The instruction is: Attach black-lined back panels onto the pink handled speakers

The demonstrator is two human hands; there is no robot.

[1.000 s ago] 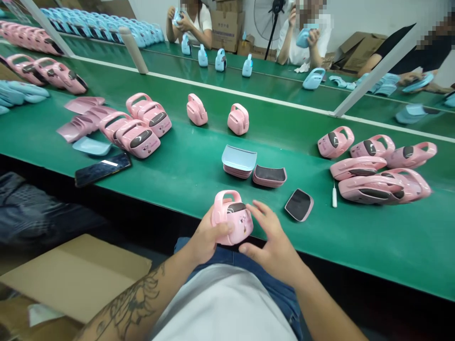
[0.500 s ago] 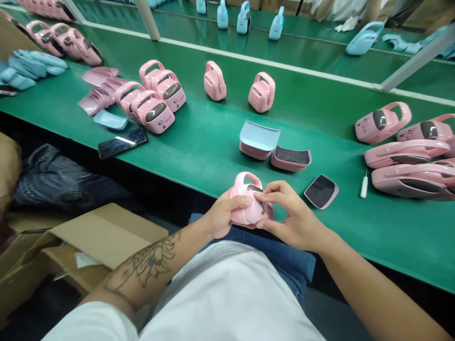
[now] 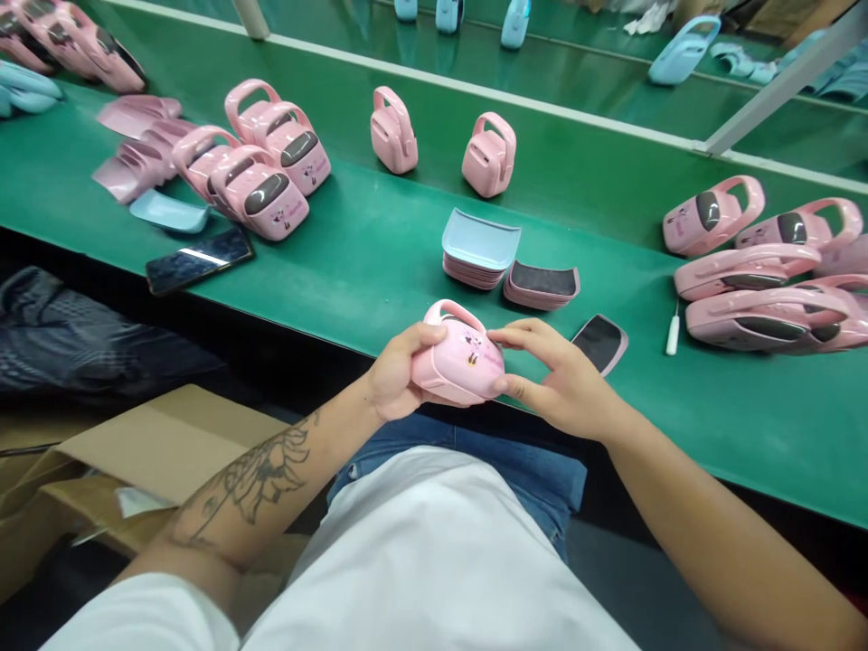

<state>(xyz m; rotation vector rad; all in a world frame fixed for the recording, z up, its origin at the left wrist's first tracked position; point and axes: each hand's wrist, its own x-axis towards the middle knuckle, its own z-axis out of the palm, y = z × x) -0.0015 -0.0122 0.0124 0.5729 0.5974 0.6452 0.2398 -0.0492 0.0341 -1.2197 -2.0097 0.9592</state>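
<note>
Both hands hold a small pink plastic device with a carry handle (image 3: 456, 363) in front of my lap, at the table's near edge. Cartoon print on its rounded front faces up, and the handle points away from me. My left hand (image 3: 400, 369) grips its left side, thumb on top and fingers underneath. With thumb and forefinger, my right hand (image 3: 552, 372) pinches its right end. Just right of that hand lies a pink-edged dark panel (image 3: 602, 344). Beyond the device stand a stack of curved panels with a light blue one on top (image 3: 480, 242) and a stack of dark-faced panels (image 3: 542, 282).
Pink handled devices stand in a left group (image 3: 268, 194), a back pair (image 3: 488, 161) and a right cluster (image 3: 752, 316). A white-handled tool (image 3: 673, 334) lies by the cluster. At left are a phone (image 3: 198, 260) and, below the table, a cardboard box (image 3: 169, 443).
The device has turned in my hands: its dark window no longer shows, and the printed front faces up more. My view has shifted slightly, so the table's things sit higher and further left.
</note>
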